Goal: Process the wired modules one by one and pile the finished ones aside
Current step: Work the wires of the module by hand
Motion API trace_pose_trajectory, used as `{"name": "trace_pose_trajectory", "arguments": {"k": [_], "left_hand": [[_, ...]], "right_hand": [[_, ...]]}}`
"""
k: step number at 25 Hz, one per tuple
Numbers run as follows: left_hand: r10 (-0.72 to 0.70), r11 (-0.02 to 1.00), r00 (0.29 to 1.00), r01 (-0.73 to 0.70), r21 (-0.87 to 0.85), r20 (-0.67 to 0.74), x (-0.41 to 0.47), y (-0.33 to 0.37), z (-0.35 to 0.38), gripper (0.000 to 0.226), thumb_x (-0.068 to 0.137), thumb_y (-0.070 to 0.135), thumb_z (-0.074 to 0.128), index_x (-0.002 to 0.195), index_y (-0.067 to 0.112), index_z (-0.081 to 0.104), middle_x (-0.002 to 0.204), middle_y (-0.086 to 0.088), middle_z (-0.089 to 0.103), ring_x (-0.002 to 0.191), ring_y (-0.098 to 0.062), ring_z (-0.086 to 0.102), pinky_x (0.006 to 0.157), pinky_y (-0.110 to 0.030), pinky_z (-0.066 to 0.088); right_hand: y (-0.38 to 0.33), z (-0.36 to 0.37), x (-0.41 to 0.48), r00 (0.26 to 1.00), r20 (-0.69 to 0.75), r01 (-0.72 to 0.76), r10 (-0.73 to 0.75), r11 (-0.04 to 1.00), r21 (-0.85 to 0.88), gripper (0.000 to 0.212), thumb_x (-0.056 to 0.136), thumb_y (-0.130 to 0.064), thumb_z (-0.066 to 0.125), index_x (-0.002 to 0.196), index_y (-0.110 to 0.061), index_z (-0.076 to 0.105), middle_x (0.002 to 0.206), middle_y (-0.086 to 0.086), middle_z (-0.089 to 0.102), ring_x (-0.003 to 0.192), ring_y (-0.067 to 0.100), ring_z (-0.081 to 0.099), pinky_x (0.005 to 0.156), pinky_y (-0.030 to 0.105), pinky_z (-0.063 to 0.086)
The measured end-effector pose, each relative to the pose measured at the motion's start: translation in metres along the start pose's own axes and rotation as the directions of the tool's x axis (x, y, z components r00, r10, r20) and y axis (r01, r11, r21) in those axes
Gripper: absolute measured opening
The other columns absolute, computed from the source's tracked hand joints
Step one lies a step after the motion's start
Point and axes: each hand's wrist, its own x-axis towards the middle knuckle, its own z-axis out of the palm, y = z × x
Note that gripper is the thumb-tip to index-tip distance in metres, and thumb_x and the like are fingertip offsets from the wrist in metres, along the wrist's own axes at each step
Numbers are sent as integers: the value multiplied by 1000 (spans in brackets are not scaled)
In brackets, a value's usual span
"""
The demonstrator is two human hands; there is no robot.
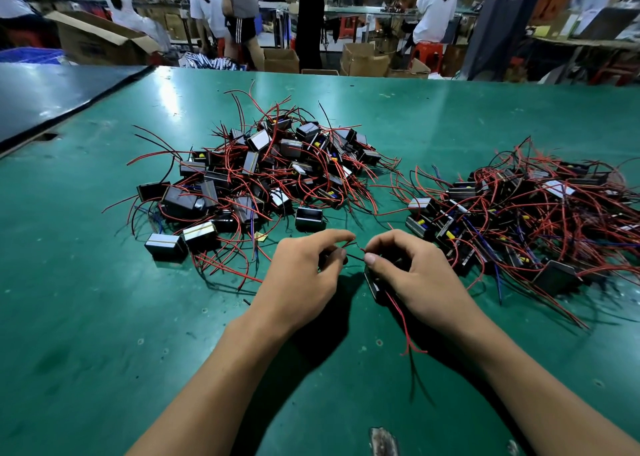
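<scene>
**Fingers (332,238) clamped on one module's wires**

Fingertips of the left hand (304,275) and right hand (412,275) are pressed together, each pinching thin wires (350,244) in the gap between the hands. The module (373,286) sits just below the right thumb, half hidden on the table (104,317). One module is in work. Two piles lie past it: the far pile (263,175) beyond the fingers and the right pile (526,213) beside the right hand. Each holds dozens, too tangled to count. Which pile is finished I cannot tell. Both are large, so the job looks roughly midway, with many modules left.
</scene>
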Motion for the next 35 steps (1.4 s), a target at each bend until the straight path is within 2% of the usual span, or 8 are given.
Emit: {"name": "trace_pose_trajectory", "arguments": {"k": [7,11,16,19,23,29,32,35], "left_hand": [[19,1000,1000,-18,14,-18,1,0,4,23,88,14,65,107,22,76,96,7,77,77,0,65,77,-24,55],[-6,1000,1000,6,8,-24,1,0,4,23,85,19,63,103,25,77,95,9,76,78,-4,66,77,-29,56],[-39,999,999,38,-10,-37,0,1,4,27,83,26,58,102,26,77,93,14,75,71,3,62,73,-26,56],[-35,999,998,34,-25,-44,0,1,5,20,84,31,63,98,27,77,89,15,74,68,-1,62,68,-25,53],[-32,999,997,29,-40,-75,2,0,7,10,84,29,76,91,25,79,84,14,74,64,9,55,65,-18,44],[23,1000,994,-25,-19,-106,2,3,7,15,84,31,69,92,23,79,81,11,72,67,-4,60,63,-31,51],[86,996,995,-83,44,-55,1,2,6,20,84,31,64,94,22,78,80,9,70,70,-13,62,62,-36,51],[141,988,988,-136,77,-61,-1,0,6,17,85,30,66,94,22,78,79,8,71,70,-12,63,61,-37,51]], "right_hand": [[0,7,1,1000,-15,0,2,995,99,4,94,-9,68,92,-13,67,64,-2,63,55,13,55,48,35,51],[1,8,0,1000,-28,13,-11,996,90,6,94,-10,68,91,-15,67,67,2,65,57,17,57,53,40,53],[3,8,0,999,-46,13,-9,997,76,7,94,-12,68,90,-17,68,66,-1,66,57,16,58,54,37,52],[2,8,-1,998,-58,13,-8,996,85,6,93,-12,68,90,-17,68,65,1,67,56,19,59,52,41,53],[0,11,-3,998,-61,28,-23,997,74,7,93,-11,69,89,-17,69,66,5,69,56,21,61,53,45,55],[-6,5,-3,978,-123,158,-170,982,-104,1,89,-24,73,89,-24,73,83,-9,74,76,10,69,74,28,56],[-10,6,-3,949,-150,238,-278,941,-240,9,85,-32,77,84,-25,73,79,-11,71,74,10,66,69,21,51],[-14,8,-2,952,-166,215,-259,946,-243,15,87,-28,76,75,-21,71,68,-8,68,63,5,61,61,18,46]]}}
